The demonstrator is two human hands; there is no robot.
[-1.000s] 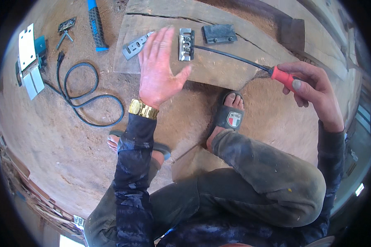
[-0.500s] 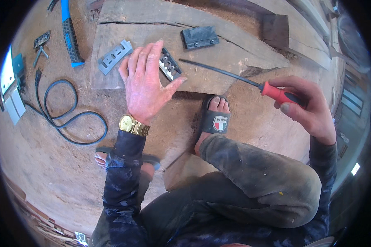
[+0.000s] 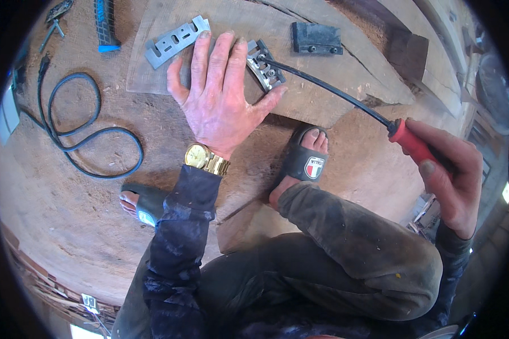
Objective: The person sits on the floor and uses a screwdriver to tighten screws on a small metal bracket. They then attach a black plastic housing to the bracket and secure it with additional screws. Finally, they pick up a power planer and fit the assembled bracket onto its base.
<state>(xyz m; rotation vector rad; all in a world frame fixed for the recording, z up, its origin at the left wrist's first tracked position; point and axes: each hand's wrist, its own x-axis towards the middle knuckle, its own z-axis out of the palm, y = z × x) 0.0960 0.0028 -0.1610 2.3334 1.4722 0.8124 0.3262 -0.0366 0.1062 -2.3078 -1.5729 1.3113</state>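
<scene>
My left hand point(image 3: 218, 99) lies with its fingers spread over the edge of a wooden board point(image 3: 158, 76). Its thumb and index finger flank a small dark metal block with screws point(image 3: 270, 76), and the thumb appears to touch the near end. In my right hand point(image 3: 455, 169) is the red handle of a screwdriver point(image 3: 339, 97); the long dark shaft reaches left, its tip at a screw on the block. Left of the fingers rests a slotted grey metal plate point(image 3: 175, 40). A dark rectangular block with two screws point(image 3: 316, 39) sits farther right on the board.
At the far left lies a tool with a black and blue handle point(image 3: 106, 25). A looped black cable point(image 3: 99, 113) rests on the dusty ground below it. My sandalled foot point(image 3: 308, 155) stands by the board's near edge. A wooden block point(image 3: 407, 53) is at the far right.
The screwdriver's tip has come onto the metal block's screw from just beside the block. In the picture, both hands and the board's items sit farther right, and the view has shifted.
</scene>
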